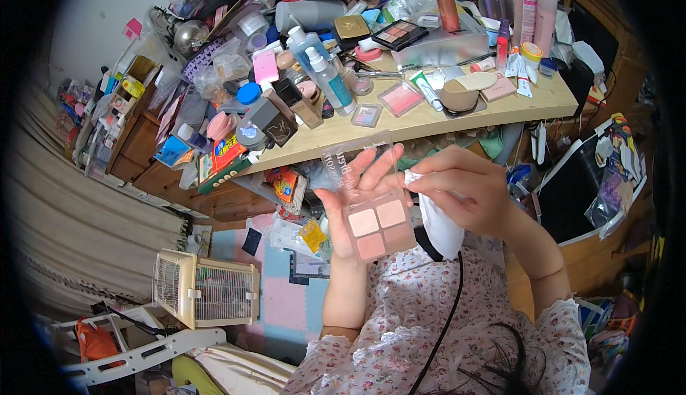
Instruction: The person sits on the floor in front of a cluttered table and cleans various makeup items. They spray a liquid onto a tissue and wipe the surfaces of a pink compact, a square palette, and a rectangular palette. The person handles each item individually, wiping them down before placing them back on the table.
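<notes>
An opened makeup palette (381, 229) with four pink and beige pans rests in my left hand (335, 218), its clear lid (360, 170) raised and bearing writing. My left fingers show through that lid, and the thumb lies along the palette's left side. Pinched between the fingertips of my right hand (466, 186) is a white tissue (442, 229), which hangs down just right of the palette. Both hands are in front of the table's near edge, above my lap.
A wooden table (332, 140) crowded with cosmetics spans the far side. Near its front edge stand a spray bottle (331, 81), a foundation bottle (300, 105) and a pink blush compact (401, 99). A black cable (450, 309) runs down over my dress. A wire pet cage (214, 290) sits lower left.
</notes>
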`<control>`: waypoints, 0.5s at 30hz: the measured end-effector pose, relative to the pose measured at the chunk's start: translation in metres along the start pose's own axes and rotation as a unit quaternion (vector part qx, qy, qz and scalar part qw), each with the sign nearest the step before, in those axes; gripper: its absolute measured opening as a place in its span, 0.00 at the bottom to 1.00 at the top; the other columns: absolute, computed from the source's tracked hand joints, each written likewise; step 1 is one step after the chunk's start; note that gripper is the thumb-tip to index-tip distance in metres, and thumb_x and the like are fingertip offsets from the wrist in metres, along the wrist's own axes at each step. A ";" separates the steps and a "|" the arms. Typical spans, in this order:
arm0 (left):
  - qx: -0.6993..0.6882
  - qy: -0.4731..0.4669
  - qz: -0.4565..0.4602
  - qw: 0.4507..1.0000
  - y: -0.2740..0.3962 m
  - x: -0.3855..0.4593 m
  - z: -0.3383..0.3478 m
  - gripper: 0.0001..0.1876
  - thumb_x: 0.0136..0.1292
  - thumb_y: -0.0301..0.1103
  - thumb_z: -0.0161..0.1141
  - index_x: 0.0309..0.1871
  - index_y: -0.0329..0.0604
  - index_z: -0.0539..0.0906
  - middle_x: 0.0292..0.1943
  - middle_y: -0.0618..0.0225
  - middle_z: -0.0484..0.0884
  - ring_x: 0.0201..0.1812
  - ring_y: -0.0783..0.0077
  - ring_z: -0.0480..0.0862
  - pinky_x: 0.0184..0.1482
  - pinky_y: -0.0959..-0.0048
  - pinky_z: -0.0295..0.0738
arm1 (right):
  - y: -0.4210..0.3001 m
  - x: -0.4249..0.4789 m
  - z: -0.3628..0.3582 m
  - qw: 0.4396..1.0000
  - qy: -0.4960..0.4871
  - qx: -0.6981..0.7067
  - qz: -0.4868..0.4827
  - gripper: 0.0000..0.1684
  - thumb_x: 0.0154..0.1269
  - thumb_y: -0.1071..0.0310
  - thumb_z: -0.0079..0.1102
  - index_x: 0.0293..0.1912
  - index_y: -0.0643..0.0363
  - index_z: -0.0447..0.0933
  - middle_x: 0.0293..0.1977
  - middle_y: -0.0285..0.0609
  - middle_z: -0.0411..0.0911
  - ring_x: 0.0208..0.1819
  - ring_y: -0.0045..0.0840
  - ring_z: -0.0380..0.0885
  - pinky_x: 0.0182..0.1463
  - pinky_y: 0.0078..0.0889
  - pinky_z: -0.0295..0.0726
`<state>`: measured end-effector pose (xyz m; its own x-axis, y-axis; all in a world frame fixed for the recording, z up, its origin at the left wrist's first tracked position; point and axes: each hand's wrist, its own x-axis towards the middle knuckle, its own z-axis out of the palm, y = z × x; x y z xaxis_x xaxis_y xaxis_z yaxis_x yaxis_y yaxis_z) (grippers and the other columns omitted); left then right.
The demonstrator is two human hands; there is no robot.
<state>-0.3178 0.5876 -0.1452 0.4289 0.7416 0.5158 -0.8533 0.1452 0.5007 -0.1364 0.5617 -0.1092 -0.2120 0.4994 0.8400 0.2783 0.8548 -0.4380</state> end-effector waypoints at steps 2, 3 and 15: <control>0.019 0.000 0.021 1.000 0.000 0.000 -0.003 0.42 0.64 0.70 0.32 0.68 0.44 0.63 0.66 0.43 0.61 0.55 0.50 0.76 0.54 0.56 0.73 | 0.000 -0.002 0.002 1.000 -0.003 0.014 -0.020 0.13 0.49 0.82 0.61 0.37 0.58 0.79 0.35 0.39 0.79 0.37 0.31 0.77 0.42 0.30 0.77; 0.027 -0.001 0.029 0.999 0.000 0.000 -0.004 0.42 0.64 0.69 0.30 0.68 0.44 0.62 0.67 0.43 0.61 0.55 0.50 0.76 0.55 0.56 0.72 | 0.001 -0.003 0.003 0.999 -0.005 0.022 -0.025 0.13 0.49 0.82 0.61 0.36 0.58 0.79 0.35 0.39 0.79 0.36 0.31 0.78 0.41 0.30 0.77; 0.017 0.000 0.056 0.998 -0.002 0.000 -0.002 0.40 0.66 0.67 0.27 0.69 0.45 0.61 0.67 0.46 0.61 0.55 0.51 0.76 0.56 0.54 0.72 | 0.005 -0.011 0.015 0.999 0.012 0.040 -0.006 0.14 0.44 0.84 0.61 0.33 0.58 0.75 0.34 0.37 0.81 0.36 0.30 0.78 0.40 0.29 0.77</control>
<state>-0.3166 0.5885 -0.1472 0.3309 0.7525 0.5695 -0.8857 0.0394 0.4627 -0.1466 0.5625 -0.1258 -0.1911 0.4864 0.8526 0.1993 0.8697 -0.4515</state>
